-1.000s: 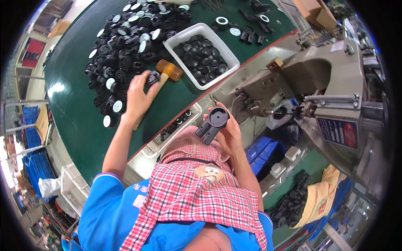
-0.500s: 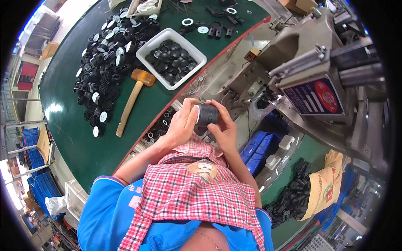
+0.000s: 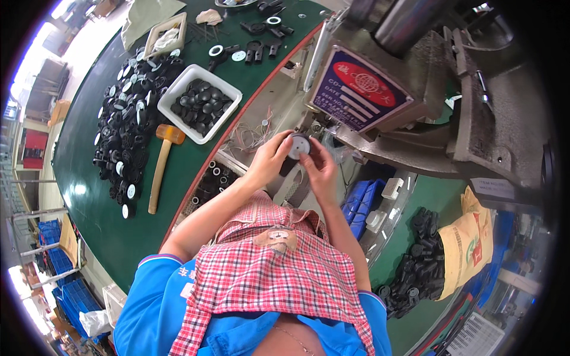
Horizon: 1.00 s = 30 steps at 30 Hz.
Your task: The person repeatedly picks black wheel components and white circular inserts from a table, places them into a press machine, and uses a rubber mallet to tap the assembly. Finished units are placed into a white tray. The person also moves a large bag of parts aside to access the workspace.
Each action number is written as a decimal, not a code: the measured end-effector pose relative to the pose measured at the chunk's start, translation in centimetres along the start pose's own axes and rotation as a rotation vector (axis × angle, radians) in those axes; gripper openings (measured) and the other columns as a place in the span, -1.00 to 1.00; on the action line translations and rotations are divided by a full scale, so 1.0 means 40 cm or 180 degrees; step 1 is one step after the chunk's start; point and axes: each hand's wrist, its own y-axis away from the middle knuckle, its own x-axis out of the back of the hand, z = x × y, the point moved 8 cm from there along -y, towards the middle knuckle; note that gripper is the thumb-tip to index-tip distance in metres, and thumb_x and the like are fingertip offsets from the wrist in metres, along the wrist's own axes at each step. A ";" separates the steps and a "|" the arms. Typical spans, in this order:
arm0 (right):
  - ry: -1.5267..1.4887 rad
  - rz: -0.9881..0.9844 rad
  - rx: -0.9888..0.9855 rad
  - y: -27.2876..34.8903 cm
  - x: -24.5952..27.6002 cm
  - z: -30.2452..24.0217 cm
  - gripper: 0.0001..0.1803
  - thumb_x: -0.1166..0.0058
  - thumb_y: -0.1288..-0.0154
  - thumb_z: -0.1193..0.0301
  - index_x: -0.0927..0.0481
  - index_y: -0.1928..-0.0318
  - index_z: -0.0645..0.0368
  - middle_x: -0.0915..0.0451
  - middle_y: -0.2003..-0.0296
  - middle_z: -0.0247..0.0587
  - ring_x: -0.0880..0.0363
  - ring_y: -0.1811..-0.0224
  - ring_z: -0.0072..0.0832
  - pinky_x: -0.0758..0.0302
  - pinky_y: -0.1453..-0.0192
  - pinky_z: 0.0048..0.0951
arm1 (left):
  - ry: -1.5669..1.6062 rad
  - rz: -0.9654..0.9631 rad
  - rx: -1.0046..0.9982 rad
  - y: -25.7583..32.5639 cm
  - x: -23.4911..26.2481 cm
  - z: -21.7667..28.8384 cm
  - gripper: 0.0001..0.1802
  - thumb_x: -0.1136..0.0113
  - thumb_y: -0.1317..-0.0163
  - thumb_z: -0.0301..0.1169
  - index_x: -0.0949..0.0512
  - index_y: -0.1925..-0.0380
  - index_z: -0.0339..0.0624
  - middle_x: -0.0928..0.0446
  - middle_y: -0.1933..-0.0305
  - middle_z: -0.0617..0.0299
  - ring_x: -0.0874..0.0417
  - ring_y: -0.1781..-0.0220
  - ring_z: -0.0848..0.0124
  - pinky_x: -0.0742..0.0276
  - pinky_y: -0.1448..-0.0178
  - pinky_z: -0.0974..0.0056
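Observation:
Between both hands, in front of the press, I hold a round black wheel (image 3: pixel 298 146) with a grey disc face turned toward me. My left hand (image 3: pixel 270 158) grips its left side, thumb near the rim. My right hand (image 3: pixel 321 168) closes on its right side, with the thumb against the grey face. The far side of the wheel is hidden. Just beyond my hands stands the metal press (image 3: pixel 386 89) with a blue and red plate. Below them, left of my wrist, a box of black and white rings (image 3: pixel 217 181) is partly covered by my forearm.
On the green table (image 3: pixel 89 225) lie a wooden-handled mallet (image 3: pixel 160 172), a white tray (image 3: pixel 236 98) of black caps and a heap of black wheels (image 3: pixel 127 113). Blue bins (image 3: pixel 360 207) stand to my right, near a paper sack (image 3: pixel 469 255) and loose black parts (image 3: pixel 418 261).
The wheel has been turned so its grey disc face points up at me; before, it lay sideways. My view has shifted right, toward the press.

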 end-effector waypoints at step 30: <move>-0.0526 0.0909 -0.0740 -0.060 0.112 0.105 -0.60 -0.08 -0.47 0.15 -0.58 -0.09 0.20 -0.61 0.13 -0.25 -0.65 0.21 -0.48 -0.67 0.11 -0.39 | -0.0951 -0.0772 0.0120 -0.109 -0.033 -0.098 -0.50 -0.01 -0.43 -0.05 -0.60 0.36 -0.33 -0.57 0.55 -0.01 -0.64 0.47 0.12 -0.49 0.29 0.07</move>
